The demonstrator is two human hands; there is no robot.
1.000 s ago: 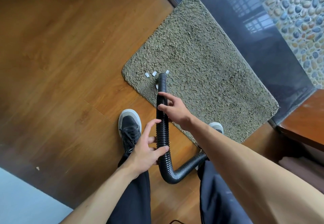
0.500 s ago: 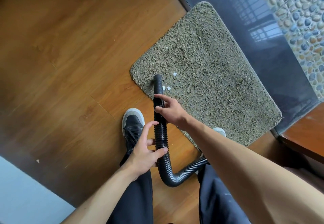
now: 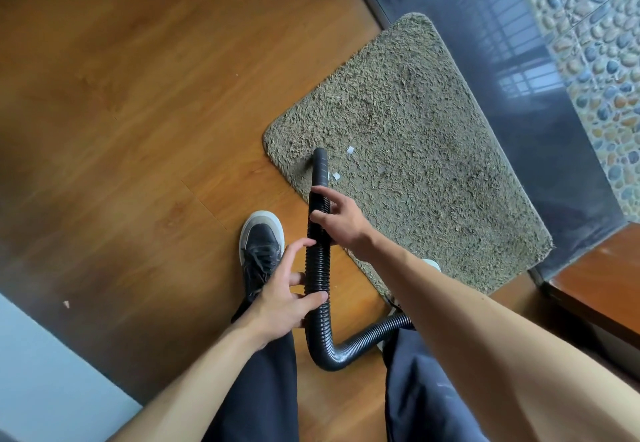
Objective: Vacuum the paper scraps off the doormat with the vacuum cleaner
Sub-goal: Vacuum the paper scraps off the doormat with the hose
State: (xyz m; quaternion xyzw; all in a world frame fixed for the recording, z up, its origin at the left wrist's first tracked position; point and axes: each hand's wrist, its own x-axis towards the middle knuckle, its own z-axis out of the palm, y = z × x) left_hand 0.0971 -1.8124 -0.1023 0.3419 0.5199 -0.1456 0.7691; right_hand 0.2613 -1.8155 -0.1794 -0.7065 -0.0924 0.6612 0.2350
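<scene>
So the scraps that sat by the doormat's (image 3: 415, 151) left corner a second ago are gone and the hose (image 3: 318, 261) tip has slid over to that corner, leaving just two paper scraps (image 3: 350, 150) visible, one near the nozzle's right and one just beside it, so I'd say it's mostly done. Right hand (image 3: 341, 222) is wrapped around the hose near the tip, left hand (image 3: 284, 298) is pinching it lower down. The hose's long axis runs straight away from the person, mouth pointing at the mat's left edge.

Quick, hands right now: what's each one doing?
Left hand: closed loosely on the hose, lower down.
Right hand: closed on the hose, nearer the nozzle.
</scene>
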